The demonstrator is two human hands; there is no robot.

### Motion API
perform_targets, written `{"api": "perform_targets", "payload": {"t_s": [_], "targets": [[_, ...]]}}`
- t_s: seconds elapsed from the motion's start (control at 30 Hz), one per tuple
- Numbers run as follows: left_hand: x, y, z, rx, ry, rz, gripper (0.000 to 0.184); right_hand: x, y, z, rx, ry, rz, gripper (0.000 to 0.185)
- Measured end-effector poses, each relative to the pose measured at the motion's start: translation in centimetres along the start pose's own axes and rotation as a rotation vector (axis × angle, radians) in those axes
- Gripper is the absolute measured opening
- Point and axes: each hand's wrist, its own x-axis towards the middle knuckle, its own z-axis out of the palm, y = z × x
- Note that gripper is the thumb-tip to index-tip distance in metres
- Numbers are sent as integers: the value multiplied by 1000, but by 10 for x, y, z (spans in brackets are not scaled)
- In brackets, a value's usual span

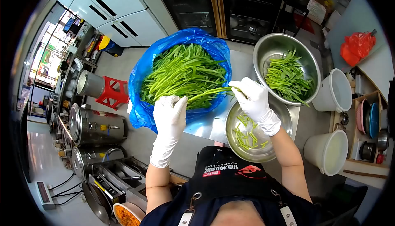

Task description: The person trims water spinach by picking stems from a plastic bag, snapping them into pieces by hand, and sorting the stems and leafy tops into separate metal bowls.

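A long green water spinach stalk (209, 92) stretches between my two white-gloved hands. My left hand (169, 113) is closed on one end of it, in front of the blue plastic bag (142, 117). On the other end my right hand (252, 98) is pinched, above the edge of a metal bowl (232, 141). Short cut stem pieces (245, 137) lie in that bowl. A big heap of leafy water spinach (181, 71) fills the open bag. Behind my right hand, a second steel bowl (258, 57) holds a smaller pile of leafy stalks (288, 76).
The bag and bowls stand on a metal table (205, 127). Two white buckets (335, 90) are at the right, near a shelf with basins (372, 119). A red stool (113, 92) and large steel pots (96, 123) stand at the left. White cabinets (111, 8) are at the back.
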Motion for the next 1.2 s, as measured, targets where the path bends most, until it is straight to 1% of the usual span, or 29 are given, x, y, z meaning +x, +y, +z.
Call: {"api": "perform_targets", "payload": {"t_s": [0.1, 0.27, 0.37, 0.43, 0.5, 0.67, 0.77, 0.8, 0.9, 0.93, 1.03, 1.07, 1.1, 1.17, 1.2], "targets": [[3, 3, 4, -5, -9, 34, 22, 4, -3, 1, 63, -30, -80, 16], [9, 5, 9, -70, -40, 45, 20, 2, -5, 11, -118, -49, -176, 16], [10, -1, 14, -102, -75, -5, 17, 3, 0, 8, -23, -37, -106, 17], [10, -6, 15, -88, -103, -51, 15, 4, 0, 1, 49, 10, 41, 14], [10, -9, 14, -73, -131, -74, 13, 6, 4, -6, 17, 37, 61, 13], [8, -11, 20, -65, -137, -60, 13, 5, 5, -7, -87, -27, -69, 12], [10, -4, 21, -105, -113, -13, 13, 4, 3, 11, -259, -47, -239, 14], [11, -1, 20, -126, -106, -3, 12, 4, 3, 17, -331, -80, -252, 13], [12, 1, 19, -221, -101, -45, 12, 2, 3, 23, -365, -110, -283, 18], [12, -1, 18, -262, -127, -76, 10, 4, 1, 21, -309, -102, -258, 14], [7, -2, 17, -309, -241, -159, 10, 2, -3, 23, 145, -136, 198, 11], [6, 1, 20, -327, -230, -168, 10, 4, 5, 25, 306, -129, 318, 13], [6, 2, 25, -328, -202, -152, 9, 4, 10, 32, 498, -79, 403, 14], [5, 5, 26, -229, -232, -192, 10, 6, 23, 34, 573, 37, 560, 14], [3, 4, 26, -259, -247, -235, 11, 11, 25, 25, 674, 121, 643, 14]]}}
